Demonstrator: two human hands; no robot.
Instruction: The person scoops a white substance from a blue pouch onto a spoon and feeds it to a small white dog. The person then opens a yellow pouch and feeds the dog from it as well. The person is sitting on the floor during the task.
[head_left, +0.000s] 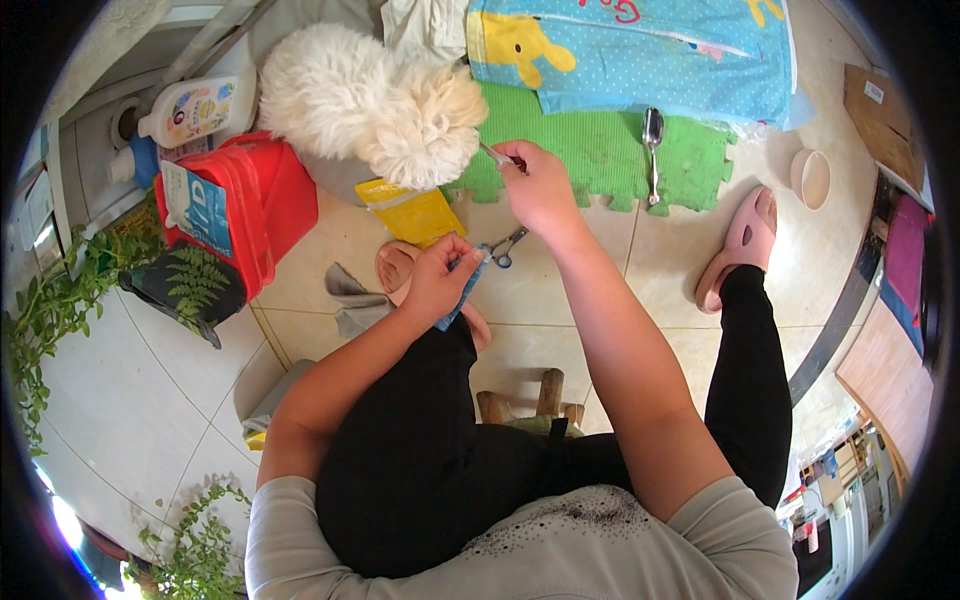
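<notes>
A fluffy white dog (335, 85) is in front of me, its head turned down toward my right hand. My right hand (540, 185) pinches a small, thin, pale thing (495, 155) close to the dog's muzzle; its kind is too small to make out. Closer to me, my left hand (440, 275) is closed around a blue packet (462, 298), partly covered by the fingers. Right beside that packet are scissors (504, 260) with dark handles; whether the left hand touches them I cannot tell. A yellow pouch (415, 212) lies below the dog's head.
A red bin (290, 205) stands left of the dog, near a white bottle (195, 110) and leafy plants (90, 285). Ahead lies a green foam mat (590, 155) with a metal scoop (653, 150) and blue towel (640, 60). A pale cup (810, 180) is at the right.
</notes>
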